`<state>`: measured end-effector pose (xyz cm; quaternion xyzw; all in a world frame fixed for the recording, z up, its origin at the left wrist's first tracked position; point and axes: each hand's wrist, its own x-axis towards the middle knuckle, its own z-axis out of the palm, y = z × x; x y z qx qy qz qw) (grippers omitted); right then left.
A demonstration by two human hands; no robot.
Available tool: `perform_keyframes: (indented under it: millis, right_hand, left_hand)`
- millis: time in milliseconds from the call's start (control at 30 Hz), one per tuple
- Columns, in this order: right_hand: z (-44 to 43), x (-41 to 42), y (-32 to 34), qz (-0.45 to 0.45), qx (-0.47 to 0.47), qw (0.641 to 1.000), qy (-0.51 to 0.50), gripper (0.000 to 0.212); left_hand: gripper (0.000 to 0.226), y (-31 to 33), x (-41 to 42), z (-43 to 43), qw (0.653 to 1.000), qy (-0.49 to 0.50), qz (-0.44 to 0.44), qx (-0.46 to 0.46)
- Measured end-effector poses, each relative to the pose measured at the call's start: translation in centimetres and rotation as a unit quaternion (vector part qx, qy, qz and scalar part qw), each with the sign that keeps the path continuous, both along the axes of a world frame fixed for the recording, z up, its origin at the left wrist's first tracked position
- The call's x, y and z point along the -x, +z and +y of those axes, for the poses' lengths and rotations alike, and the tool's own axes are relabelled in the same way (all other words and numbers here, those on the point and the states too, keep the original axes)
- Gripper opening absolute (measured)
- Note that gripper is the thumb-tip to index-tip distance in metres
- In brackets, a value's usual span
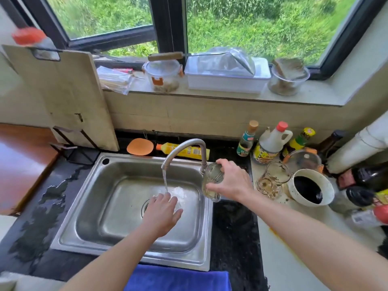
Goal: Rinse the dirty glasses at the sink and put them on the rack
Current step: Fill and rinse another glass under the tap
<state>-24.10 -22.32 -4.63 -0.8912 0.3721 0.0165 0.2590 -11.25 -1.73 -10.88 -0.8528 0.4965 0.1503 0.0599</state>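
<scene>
Right hand grips a glass of yellowish liquid at the sink. Left hand, fingers spread, under the tap stream. White bowl: dark liquid.

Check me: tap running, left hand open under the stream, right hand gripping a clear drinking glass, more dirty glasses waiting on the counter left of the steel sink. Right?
Wrong side. The head view shows the dirty clear glasses on the pale counter right of the steel sink, not left. The rest holds.
</scene>
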Motion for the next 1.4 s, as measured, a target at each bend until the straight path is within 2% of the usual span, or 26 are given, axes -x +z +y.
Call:
perform_keyframes:
  millis: [133, 300, 467, 567, 700, 833, 867, 1033, 1200, 1300, 1400]
  right_hand:
    - [3.0, -2.5, -0.3, -0.005, -0.043, 0.999, 0.019, 0.084]
    - [6.4, -7.2, -2.6, 0.002, -0.105, 0.994, -0.009, 0.084]
    - [9.5, -12.0, -5.2, 0.063, -0.162, 0.982, -0.076, 0.088]
    - [10.8, -14.0, -6.6, 0.075, -0.203, 0.968, -0.129, 0.086]
    - [11.7, -15.4, -7.8, 0.071, -0.242, 0.947, -0.199, 0.095]
    - [11.8, -15.8, -7.4, 0.063, -0.275, 0.929, -0.240, 0.047]
    - [11.7, -15.8, -7.2, 0.061, -0.291, 0.922, -0.248, 0.041]
    - [11.4, -15.4, -6.6, 0.036, -0.328, 0.902, -0.277, 0.046]
    - [11.3, -16.0, -5.2, 0.000, -0.322, 0.912, -0.253, 0.053]
    - [11.1, -15.6, -4.4, -0.031, -0.363, 0.903, -0.229, 0.044]
    - [10.8, -14.9, -4.1, -0.047, -0.426, 0.875, -0.225, 0.030]
  left_hand:
    - [0.046, 0.1, -1.1, 1.1, 1.000, 0.012, -0.002, -0.007]
    - [0.048, -0.3, -4.4, 3.3, 1.000, 0.021, 0.015, -0.010]
    - [0.053, -2.2, -8.4, 5.6, 0.998, 0.006, 0.058, -0.009]
    - [0.061, -3.5, -10.3, 6.2, 0.996, -0.004, 0.092, 0.002]
    - [0.063, -4.8, -11.7, 6.0, 0.988, -0.016, 0.151, 0.025]
    - [0.039, -4.6, -12.4, 4.7, 0.978, 0.009, 0.198, 0.064]
    - [0.033, -4.4, -12.6, 4.3, 0.976, 0.010, 0.205, 0.071]
    - [0.024, -3.6, -13.3, 2.7, 0.972, -0.010, 0.215, 0.097]
    - [0.020, -2.9, -14.3, 1.9, 0.955, 0.031, 0.268, 0.121]
    - [0.015, -2.4, -15.1, 1.4, 0.949, 0.053, 0.285, 0.120]
    - [0.017, -1.8, -15.9, 1.2, 0.943, 0.069, 0.301, 0.126]
